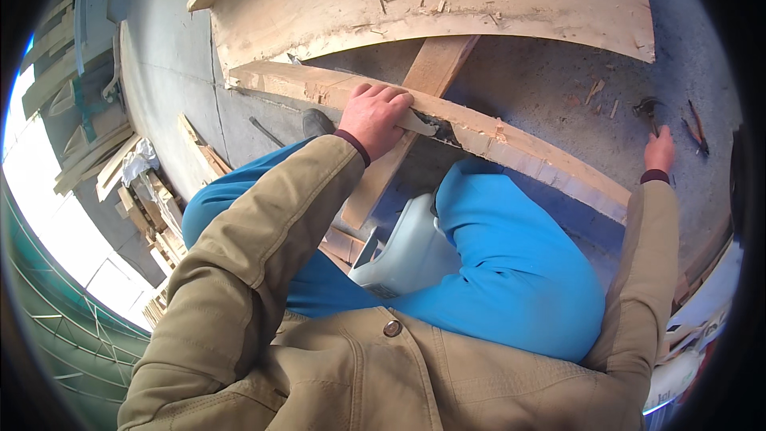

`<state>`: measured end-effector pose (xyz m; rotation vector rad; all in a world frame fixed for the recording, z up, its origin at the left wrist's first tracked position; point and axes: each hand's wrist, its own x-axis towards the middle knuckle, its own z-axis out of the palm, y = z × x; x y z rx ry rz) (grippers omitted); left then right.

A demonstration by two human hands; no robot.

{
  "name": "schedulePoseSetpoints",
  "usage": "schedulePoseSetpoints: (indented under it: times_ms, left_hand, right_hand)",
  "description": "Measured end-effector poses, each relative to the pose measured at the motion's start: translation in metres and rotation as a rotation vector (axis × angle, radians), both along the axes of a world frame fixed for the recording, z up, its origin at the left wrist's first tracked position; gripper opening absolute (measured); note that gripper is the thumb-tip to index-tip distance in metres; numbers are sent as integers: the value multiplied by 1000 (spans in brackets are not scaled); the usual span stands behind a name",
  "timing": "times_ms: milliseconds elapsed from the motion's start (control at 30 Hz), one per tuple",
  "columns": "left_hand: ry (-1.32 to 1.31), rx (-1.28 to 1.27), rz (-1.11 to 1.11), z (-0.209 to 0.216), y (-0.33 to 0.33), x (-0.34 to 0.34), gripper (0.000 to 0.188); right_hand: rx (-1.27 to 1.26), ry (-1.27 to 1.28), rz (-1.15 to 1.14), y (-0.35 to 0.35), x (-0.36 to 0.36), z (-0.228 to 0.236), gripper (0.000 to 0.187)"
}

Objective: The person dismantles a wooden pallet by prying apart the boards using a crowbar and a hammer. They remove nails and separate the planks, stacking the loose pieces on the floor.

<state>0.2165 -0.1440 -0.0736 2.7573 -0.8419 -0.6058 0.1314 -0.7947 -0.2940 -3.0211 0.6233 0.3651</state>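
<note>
A long wooden beam (527,140) runs across in front of my knees. My left hand (375,121) is closed over it, fingers on the far edge. Just right of those fingers is a broken, dark notch (441,129) with a pale splintered piece beside it. At the far right, low by the floor, my right hand (660,152) is closed around the handle of what looks like a hammer (649,105); its dark head points away from me. Pliers with reddish handles (697,129) lie on the concrete close by.
A curved plywood sheet (447,0) with wood chips lies beyond the beam. A crossing plank (439,64) passes beneath. Between my legs is a pale plastic container (411,251). Scrap wood (152,215) is piled at left, with a dark metal bar (266,132) nearer.
</note>
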Motion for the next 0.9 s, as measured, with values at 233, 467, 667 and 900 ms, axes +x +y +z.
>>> schedulePoseSetpoints:
  times_ms: [233,467,667,900]
  left_hand:
    - [8,44,1,1,3,-4,40]
    - [-98,15,74,3,10,-15,60]
    - [-227,144,116,12,73,-4,59]
    - [-246,213,143,17,153,23,32]
  right_hand:
    - [308,-198,139,124,11,108,25]
    - [398,-266,203,168,9,206,24]
    - [344,-273,113,181,-20,257,21]
    - [419,-340,-63,211,-40,316,17]
